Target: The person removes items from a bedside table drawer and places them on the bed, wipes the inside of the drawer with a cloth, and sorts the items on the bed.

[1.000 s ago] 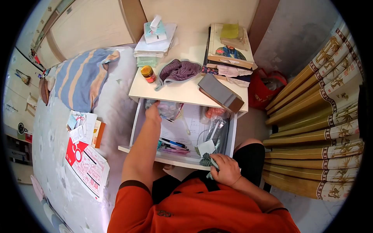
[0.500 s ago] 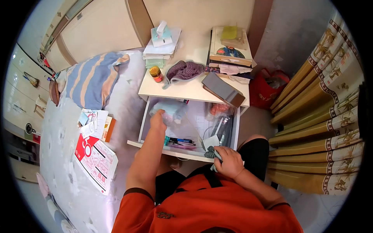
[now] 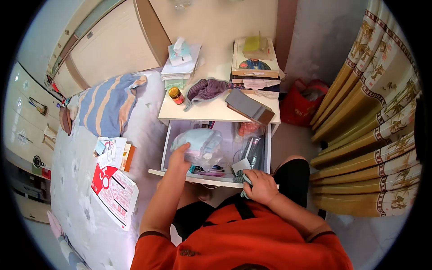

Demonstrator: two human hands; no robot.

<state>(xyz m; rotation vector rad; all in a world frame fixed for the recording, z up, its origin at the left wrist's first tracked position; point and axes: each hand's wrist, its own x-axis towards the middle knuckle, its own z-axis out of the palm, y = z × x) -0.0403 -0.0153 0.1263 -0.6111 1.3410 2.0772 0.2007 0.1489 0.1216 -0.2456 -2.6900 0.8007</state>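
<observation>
In the head view, the left hand (image 3: 180,156) has its fingers closed on the left edge of a bag (image 3: 203,140), over the left part of the drawer (image 3: 208,178); such slack film probably needs a pinch. The right hand (image 3: 262,186) curls its fingers around a cloth (image 3: 240,176) at the drawer's near edge, right of the pens (image 3: 214,173), perhaps steadying the drawer too. The bag is clear, crinkled plastic with pale, soft-looking contents; the cloth looks knitted, ribbed and bunched.
</observation>
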